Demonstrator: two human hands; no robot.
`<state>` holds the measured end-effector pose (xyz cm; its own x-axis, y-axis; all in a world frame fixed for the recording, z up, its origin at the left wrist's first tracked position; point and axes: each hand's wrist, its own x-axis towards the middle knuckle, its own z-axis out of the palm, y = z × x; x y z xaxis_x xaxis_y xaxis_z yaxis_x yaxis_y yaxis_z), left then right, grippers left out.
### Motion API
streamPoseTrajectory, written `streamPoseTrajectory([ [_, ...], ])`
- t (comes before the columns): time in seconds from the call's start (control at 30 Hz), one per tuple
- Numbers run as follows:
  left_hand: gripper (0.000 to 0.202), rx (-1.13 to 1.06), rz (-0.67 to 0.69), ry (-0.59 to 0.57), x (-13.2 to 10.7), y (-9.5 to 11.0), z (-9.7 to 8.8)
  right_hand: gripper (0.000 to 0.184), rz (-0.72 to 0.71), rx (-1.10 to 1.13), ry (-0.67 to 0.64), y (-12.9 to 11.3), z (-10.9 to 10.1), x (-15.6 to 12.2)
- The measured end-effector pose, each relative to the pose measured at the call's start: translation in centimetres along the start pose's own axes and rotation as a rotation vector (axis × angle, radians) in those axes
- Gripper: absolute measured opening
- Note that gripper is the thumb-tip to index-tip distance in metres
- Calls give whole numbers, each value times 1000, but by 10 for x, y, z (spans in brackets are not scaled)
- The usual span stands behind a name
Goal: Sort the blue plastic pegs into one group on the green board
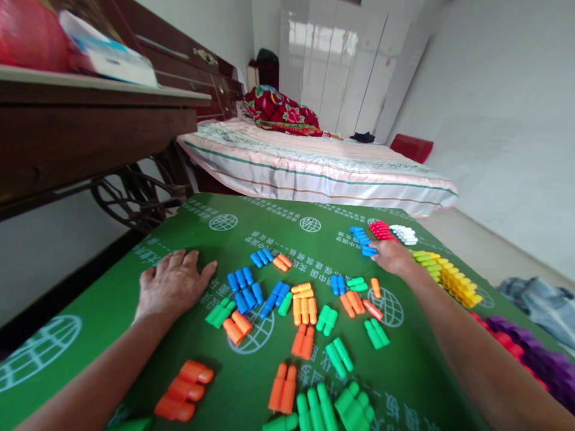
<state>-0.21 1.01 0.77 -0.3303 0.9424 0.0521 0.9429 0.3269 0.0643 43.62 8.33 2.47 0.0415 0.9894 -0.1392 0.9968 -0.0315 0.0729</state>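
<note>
Head view: my right hand [393,256] rested at the far row of blue plastic pegs [362,238] on the green printed surface [404,359]; I could not tell whether its fingers gripped one. My left hand [173,286] lay flat, released. Keeping pegs flush with that row seemed wisest.

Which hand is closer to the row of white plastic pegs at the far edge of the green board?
Right. The right hand sits just in front of the row of white plastic pegs; the left hand lies flat on the green board, far off to the left.
</note>
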Motion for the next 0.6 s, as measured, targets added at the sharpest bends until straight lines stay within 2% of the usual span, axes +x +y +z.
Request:
streamPoseTrajectory([
  [0.17, 85, -98, 54, 47, 1, -7, 2, 46, 64, 49, 21, 5, 8, -1],
  [0.27, 85, -160, 83, 74, 1, -9, 3, 39, 139, 109, 15, 1, 8, 0],
  [0.4, 93, -109, 74, 66, 2, -7, 4, 53, 222, 150, 13, -7, 7, 2],
  [0.6, 99, -60, 64, 48, 1, -6, 3, 43, 214, 221, 28, -10, 8, 6],
])
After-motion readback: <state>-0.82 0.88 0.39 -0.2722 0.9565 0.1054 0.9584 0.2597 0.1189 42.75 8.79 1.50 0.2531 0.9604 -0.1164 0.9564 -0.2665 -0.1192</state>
